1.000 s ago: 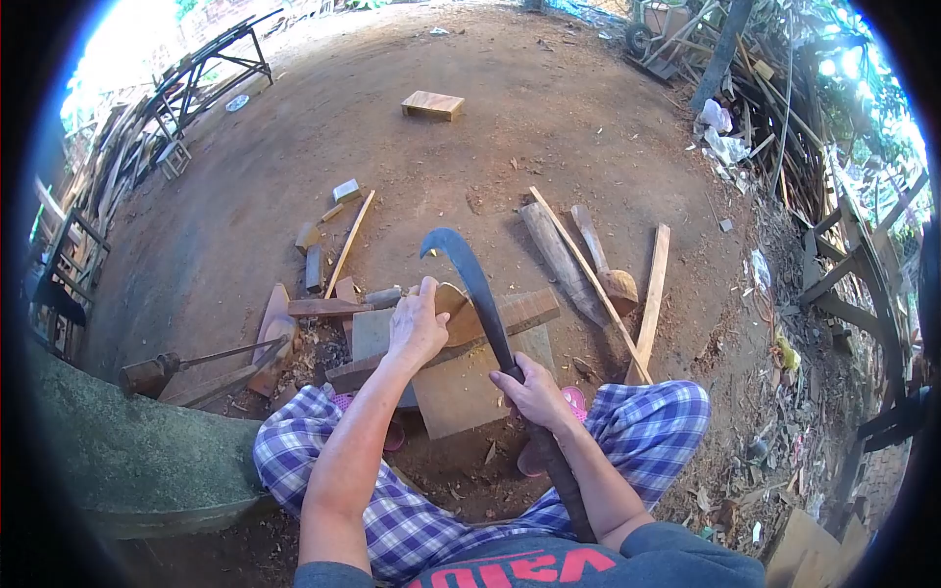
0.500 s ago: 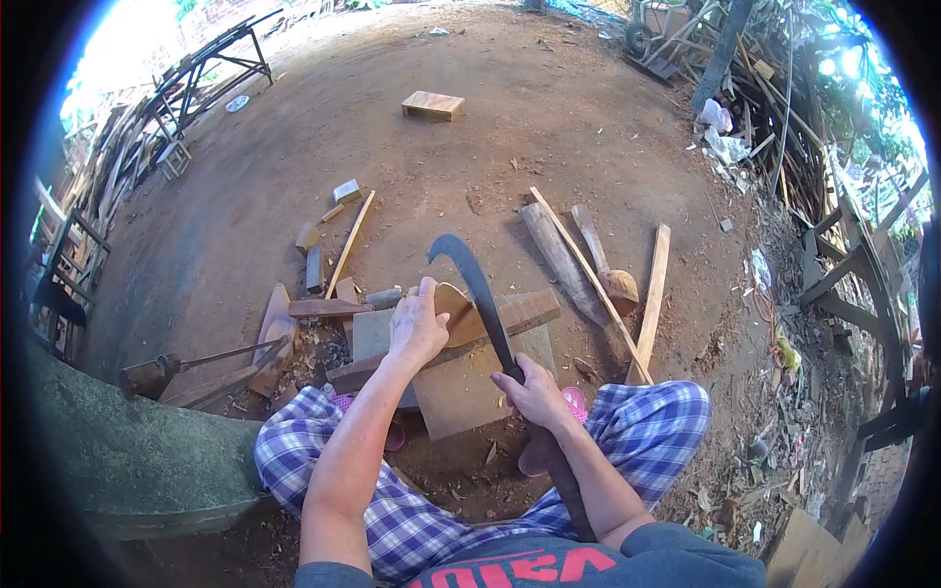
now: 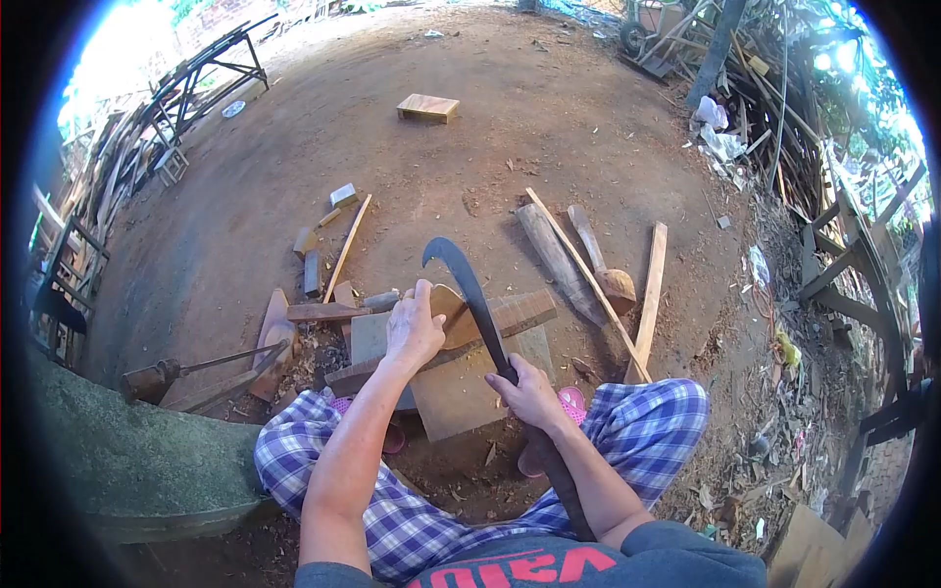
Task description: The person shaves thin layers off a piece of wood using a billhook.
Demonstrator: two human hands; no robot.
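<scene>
My right hand is wrapped round the long handle of a billhook, whose dark blade curves up and hooks to the left. The lower handle runs back beneath my right forearm. My left hand grips the left end of a tan, shaped wood piece, with the index finger over its upper edge. The blade crosses in front of that piece's right side in this view. Under the piece lies a thick wooden beam, resting across a flat board between my feet.
To the right lie a grey log, a mallet and thin wood strips. Wood blocks and a bow-like tool are at left. A small wooden stool stands ahead; a curved concrete edge is beside my left knee.
The blade and both hands have shifted very slightly left in view, along with a small camera movement. Both grips are the same.
</scene>
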